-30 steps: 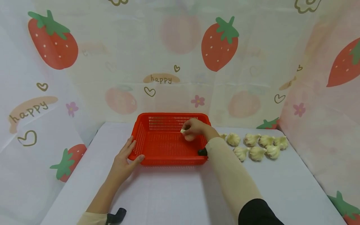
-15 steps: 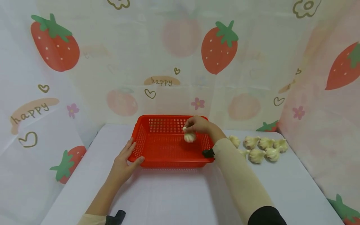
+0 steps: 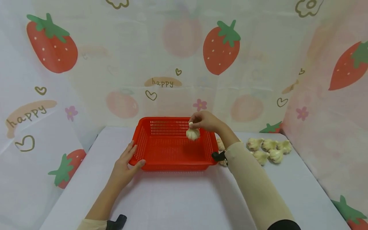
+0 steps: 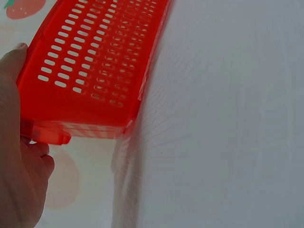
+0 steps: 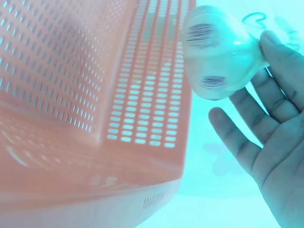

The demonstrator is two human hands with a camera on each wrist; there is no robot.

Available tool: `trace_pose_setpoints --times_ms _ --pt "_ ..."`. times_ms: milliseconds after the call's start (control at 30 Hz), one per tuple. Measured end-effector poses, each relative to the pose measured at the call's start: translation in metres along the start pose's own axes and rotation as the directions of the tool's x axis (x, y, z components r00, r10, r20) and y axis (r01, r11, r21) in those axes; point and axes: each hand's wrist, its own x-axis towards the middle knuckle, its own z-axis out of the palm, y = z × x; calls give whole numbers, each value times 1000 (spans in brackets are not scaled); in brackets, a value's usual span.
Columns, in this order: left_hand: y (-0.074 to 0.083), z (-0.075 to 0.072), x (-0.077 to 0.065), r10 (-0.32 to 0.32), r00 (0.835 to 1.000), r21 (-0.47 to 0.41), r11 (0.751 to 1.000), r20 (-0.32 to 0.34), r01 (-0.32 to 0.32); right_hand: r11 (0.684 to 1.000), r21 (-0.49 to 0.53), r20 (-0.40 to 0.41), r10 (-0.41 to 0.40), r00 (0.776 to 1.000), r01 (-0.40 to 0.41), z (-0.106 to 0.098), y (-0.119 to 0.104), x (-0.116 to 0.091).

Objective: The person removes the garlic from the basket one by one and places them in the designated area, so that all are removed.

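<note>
A red plastic basket (image 3: 169,145) with slotted walls stands on the white table. My left hand (image 3: 122,169) holds its left end, thumb at the front corner and fingers along the side; in the left wrist view the fingers curl by the basket's rim. My right hand (image 3: 208,122) pinches a garlic bulb (image 3: 193,134) by its stem, over the right part of the basket. The bulb (image 5: 218,52) hangs apart from the basket floor. In the right wrist view, the thumb and forefinger hold the stem while the other fingers are extended.
Several garlic bulbs (image 3: 269,144) lie on the table (image 3: 293,182) to the right. More bulbs (image 3: 220,144) sit beside the basket's right end, partly hidden by the right arm. A strawberry-printed cloth (image 3: 169,48) encloses the back and sides.
My right hand has risen and drawn slightly right, and the garlic bulb has come up with it from the basket. My left hand keeps its hold on the basket.
</note>
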Motion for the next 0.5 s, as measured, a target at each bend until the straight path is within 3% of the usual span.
trace_pose_setpoints --times_ms 300,500 --pt "2 -1 -1 -2 1000 8 1000 -1 2 990 136 -177 -16 984 40 9 -18 -30" --pt "3 -1 -1 1 1000 6 1000 -2 -1 994 107 -256 36 966 -9 15 -23 -56"
